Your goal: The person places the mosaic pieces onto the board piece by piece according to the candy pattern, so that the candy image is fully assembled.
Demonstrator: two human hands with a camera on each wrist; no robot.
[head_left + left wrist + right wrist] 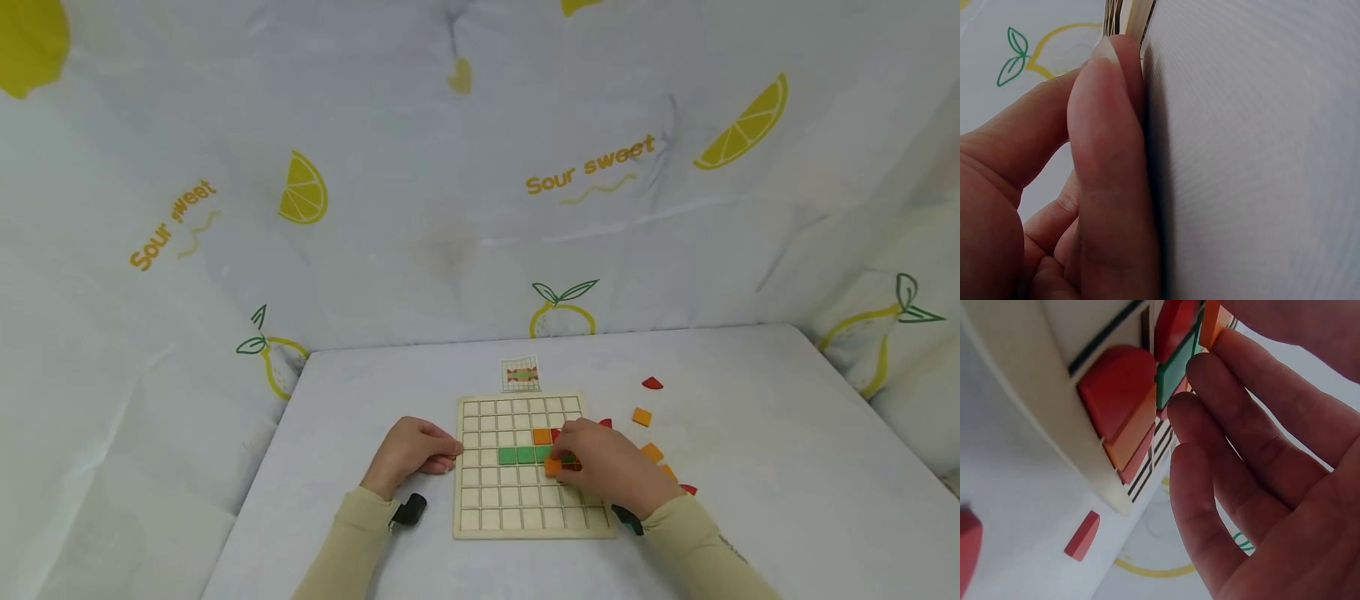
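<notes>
A wooden grid board (487,497) lies flat on the table. My left hand (420,450) pinches its left edge between thumb and forefinger; the left wrist view shows the fingertips meeting at the board's side (1138,19). Over the lower middle of the grid, my right hand (611,467) pinches an orange square tile (552,467), whose edge (1211,324) also shows in the right wrist view. A row of green square tiles (525,455) crosses the board, with another orange tile (542,436) above it. Red quarter-round tiles (1116,387) sit at the right side, partly hidden by the hand in the head view.
Loose orange squares (642,416) and red quarter-round pieces (652,383) lie on the table right of the board. Behind the board is a small pattern card (521,375). A white cloth printed with lemons (450,208) hangs behind the table.
</notes>
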